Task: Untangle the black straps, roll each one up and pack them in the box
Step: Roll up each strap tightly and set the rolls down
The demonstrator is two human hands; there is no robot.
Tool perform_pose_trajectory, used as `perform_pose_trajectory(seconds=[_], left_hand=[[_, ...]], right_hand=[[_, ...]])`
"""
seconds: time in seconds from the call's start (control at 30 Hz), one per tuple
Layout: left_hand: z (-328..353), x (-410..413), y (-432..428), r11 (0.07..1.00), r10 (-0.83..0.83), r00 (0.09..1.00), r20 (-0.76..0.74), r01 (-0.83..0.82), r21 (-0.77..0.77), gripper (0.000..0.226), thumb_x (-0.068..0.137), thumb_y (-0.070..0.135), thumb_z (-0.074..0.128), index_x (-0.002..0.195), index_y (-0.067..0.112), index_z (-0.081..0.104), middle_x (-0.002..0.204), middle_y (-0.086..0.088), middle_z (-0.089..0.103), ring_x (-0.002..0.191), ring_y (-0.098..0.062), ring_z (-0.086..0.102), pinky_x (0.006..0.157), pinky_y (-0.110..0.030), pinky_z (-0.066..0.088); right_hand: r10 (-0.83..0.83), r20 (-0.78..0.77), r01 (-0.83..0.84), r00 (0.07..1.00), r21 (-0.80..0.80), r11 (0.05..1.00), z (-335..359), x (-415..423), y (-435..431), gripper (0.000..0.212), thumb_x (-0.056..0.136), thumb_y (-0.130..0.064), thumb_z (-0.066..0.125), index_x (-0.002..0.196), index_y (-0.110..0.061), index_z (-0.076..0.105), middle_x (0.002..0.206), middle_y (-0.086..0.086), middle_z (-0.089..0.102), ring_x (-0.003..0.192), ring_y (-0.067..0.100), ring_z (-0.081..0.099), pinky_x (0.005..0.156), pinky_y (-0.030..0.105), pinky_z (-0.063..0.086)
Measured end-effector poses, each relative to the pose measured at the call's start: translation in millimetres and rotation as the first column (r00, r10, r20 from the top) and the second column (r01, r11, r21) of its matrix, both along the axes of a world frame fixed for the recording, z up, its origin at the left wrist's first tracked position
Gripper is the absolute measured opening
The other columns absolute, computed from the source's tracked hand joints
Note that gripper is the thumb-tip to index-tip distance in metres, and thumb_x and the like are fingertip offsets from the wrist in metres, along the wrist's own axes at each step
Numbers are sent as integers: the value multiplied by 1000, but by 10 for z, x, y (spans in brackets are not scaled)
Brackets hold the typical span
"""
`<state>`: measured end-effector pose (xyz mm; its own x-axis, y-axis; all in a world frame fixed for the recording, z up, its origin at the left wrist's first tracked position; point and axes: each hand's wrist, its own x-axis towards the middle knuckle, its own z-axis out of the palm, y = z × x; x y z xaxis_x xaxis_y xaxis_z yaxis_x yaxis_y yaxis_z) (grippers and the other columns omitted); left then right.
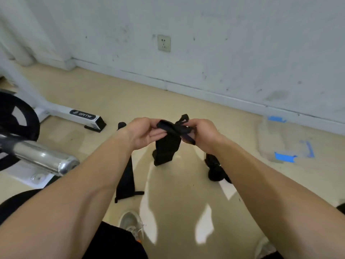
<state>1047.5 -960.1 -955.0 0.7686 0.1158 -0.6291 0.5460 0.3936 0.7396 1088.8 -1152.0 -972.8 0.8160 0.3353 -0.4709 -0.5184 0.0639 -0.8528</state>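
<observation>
Both hands hold one black strap (167,144) up in front of me, above the floor. My left hand (142,133) pinches its upper end from the left, and my right hand (200,133) grips a knotted, looped part on the right. The rest of the strap hangs down between them. A second black strap (126,178) lies flat on the floor under my left forearm. A third, bunched one (214,169) lies under my right forearm. The clear plastic box (280,139) with blue tape sits on the floor to the right.
A white machine base (78,114) and a chrome bar (44,157) with a black wheel stand at the left. The wall with a socket (164,43) runs across the back. My shoes (131,223) are at the bottom on the beige floor.
</observation>
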Motion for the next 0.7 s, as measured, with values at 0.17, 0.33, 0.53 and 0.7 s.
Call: perform_pose_trajectory(seconds=[0.17,0.33,0.53,0.7], left_hand=[[626,-88,-110,986,-151,969,196,162,-42,40,100,-15,35,113,1,69,102,-15,79,88,-17,79,82,-26,63],[1030,-188,-364,939,-320,896,307,258,227,16,100,2,58,102,8,73,91,-9,78,74,-12,77,70,-22,62],[1071,-242,-746,865,-383,789,481,124,485,25,93,21,73,68,15,72,75,4,68,75,-11,64,86,-26,53],[995,-159,-1014,932,-331,783,527,185,311,23,97,15,68,118,7,72,102,-6,77,92,-16,74,72,-23,56]], right_hand=[[102,85,-116,991,191,975,690,-13,-421,48,89,14,33,123,4,66,126,21,66,107,30,67,93,37,59],[182,335,-218,924,72,973,1147,-172,-771,24,98,4,56,111,-9,71,88,7,72,79,18,69,83,28,60],[-22,460,36,888,-21,999,1270,-285,-994,16,95,-23,68,91,-8,69,69,-6,47,61,12,40,66,29,40],[-50,452,57,891,-3,998,1175,-308,-1062,29,100,-24,61,109,3,67,87,1,73,82,20,68,76,31,55]])
